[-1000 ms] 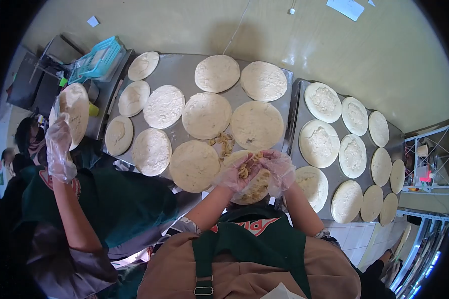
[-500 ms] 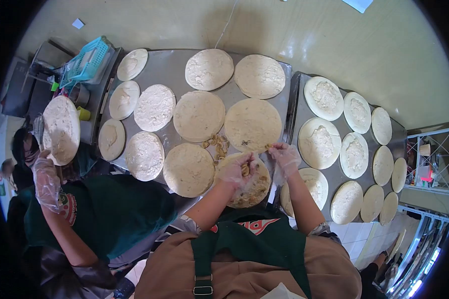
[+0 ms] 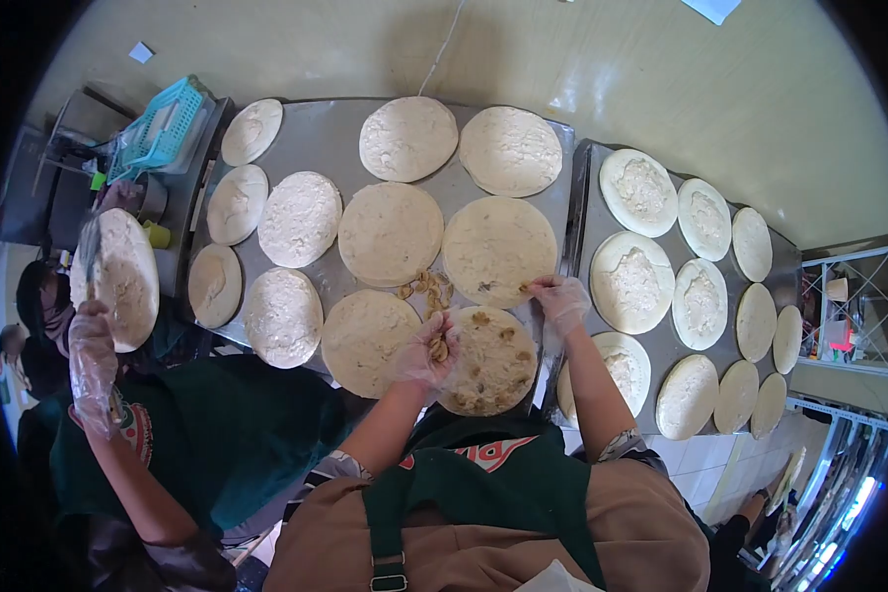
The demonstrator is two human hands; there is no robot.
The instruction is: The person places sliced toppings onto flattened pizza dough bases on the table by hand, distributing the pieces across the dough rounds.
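Observation:
My left hand point(image 3: 426, 355), in a clear plastic glove, is curled around several brownish pieces beside the nearest round dough point(image 3: 498, 370). Brown pieces are scattered over that dough. My right hand point(image 3: 560, 301), also gloved, pinches a small brown piece at the lower right edge of another cream-topped round point(image 3: 500, 247). Between the rounds, a small heap of brown pieces point(image 3: 429, 290) lies on the metal table point(image 3: 350, 128).
At the left, a co-worker's gloved hand point(image 3: 93, 370) works with a tool at a raised round point(image 3: 128, 281). More rounds cover a second table point(image 3: 587, 197) at the right. A blue basket point(image 3: 164, 123) stands at the back left.
My left hand has moved left, uncovering the nearest round. My right hand has moved from beside my left hand to the round behind. The co-worker's hand and round have shifted.

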